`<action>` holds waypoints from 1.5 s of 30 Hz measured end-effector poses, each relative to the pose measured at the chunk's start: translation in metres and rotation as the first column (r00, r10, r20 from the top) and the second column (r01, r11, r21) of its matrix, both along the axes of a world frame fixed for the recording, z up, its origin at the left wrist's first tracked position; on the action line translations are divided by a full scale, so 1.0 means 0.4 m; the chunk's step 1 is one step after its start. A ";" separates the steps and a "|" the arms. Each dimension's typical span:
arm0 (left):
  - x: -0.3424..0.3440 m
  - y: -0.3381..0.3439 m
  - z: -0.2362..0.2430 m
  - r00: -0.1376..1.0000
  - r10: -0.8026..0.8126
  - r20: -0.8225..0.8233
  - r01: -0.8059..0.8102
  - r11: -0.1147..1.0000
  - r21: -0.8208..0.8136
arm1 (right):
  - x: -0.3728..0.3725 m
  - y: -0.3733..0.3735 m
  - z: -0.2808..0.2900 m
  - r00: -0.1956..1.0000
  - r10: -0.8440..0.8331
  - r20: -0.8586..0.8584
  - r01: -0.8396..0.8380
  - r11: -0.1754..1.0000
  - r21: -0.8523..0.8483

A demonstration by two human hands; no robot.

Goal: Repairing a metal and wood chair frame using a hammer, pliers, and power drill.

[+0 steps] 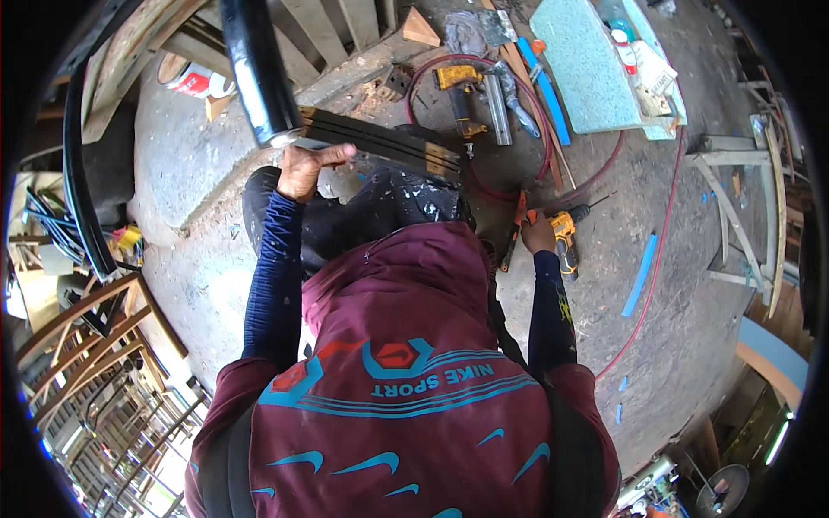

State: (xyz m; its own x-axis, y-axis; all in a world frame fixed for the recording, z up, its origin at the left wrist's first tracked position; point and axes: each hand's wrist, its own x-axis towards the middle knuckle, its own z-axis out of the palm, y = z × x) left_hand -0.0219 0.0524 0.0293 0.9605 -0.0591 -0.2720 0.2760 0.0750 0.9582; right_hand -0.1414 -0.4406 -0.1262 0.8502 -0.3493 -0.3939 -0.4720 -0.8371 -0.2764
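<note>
Concrete floor (pixel 682 319) before me, bearing a speckled pale-blue tray (pixel 579 78) at upper right. A glossy black post (pixel 255 69) ends at my left hand (pixel 300 173); dark grooved wooden strips (pixel 371 141) extend rightward beside it. A yellow cordless drill (pixel 564 233) lies just beside my right hand (pixel 540 234), opposite an orange-and-black hand tool (pixel 512 242). My left thumb is outstretched; with fingers partly hidden, I cannot tell whether either hand grips.
</note>
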 end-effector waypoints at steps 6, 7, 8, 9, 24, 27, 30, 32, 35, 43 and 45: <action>0.039 0.056 -0.015 0.918 0.184 -0.351 -0.323 0.862 -0.391 | 0.011 0.010 -0.056 0.989 0.052 0.141 -0.061 0.996 0.063; 0.041 0.054 0.012 0.915 0.216 -0.340 -0.342 0.863 -0.372 | 0.012 0.010 -0.055 0.987 0.073 0.142 -0.077 0.997 0.020; 0.055 0.101 -0.035 0.872 0.311 -0.379 -0.462 0.779 -0.423 | 0.013 0.006 -0.067 0.988 0.067 0.137 -0.069 0.998 0.007; 0.058 0.119 -0.049 0.893 0.386 -0.231 -0.448 0.803 -0.392 | 0.008 0.002 -0.075 0.978 0.074 0.193 -0.072 0.997 -0.019; -0.109 0.287 0.196 0.721 0.634 -0.279 -0.674 0.549 -0.495 | 0.063 0.048 -0.107 0.985 -0.154 0.078 0.161 0.983 -0.089; -0.120 0.291 0.163 0.738 0.592 -0.324 -0.665 0.559 -0.495 | -0.010 0.014 -0.145 0.968 0.128 0.215 -0.092 0.982 -0.166; -0.126 0.275 0.157 0.706 0.632 -0.321 -0.702 0.560 -0.441 | -0.078 0.072 -0.029 0.928 0.281 0.247 -0.263 0.959 -0.102; -0.119 0.285 0.122 0.681 0.652 -0.334 -0.730 0.572 -0.373 | -0.093 0.094 0.074 0.954 0.275 0.117 -0.267 0.960 -0.083; -0.120 0.303 0.113 0.758 0.563 -0.328 -0.651 0.679 -0.339 | -0.162 0.079 0.139 0.960 0.261 0.097 -0.275 0.942 0.192; -0.089 0.259 0.145 0.766 0.543 -0.344 -0.640 0.694 -0.329 | -0.145 0.039 0.099 0.960 0.099 -0.262 -0.145 0.976 -0.163; -0.086 0.270 0.092 0.790 0.496 -0.360 -0.606 0.720 -0.338 | -0.168 0.027 0.080 0.948 0.070 -0.310 -0.134 0.973 -0.189</action>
State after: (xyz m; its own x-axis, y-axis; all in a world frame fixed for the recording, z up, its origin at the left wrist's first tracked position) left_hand -0.0564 0.1605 0.0661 0.7700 0.3021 -0.5620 0.2597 0.6561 0.7086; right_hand -0.2085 -0.4298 -0.0941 0.7391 -0.3673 -0.5646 -0.4154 -0.9084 0.0471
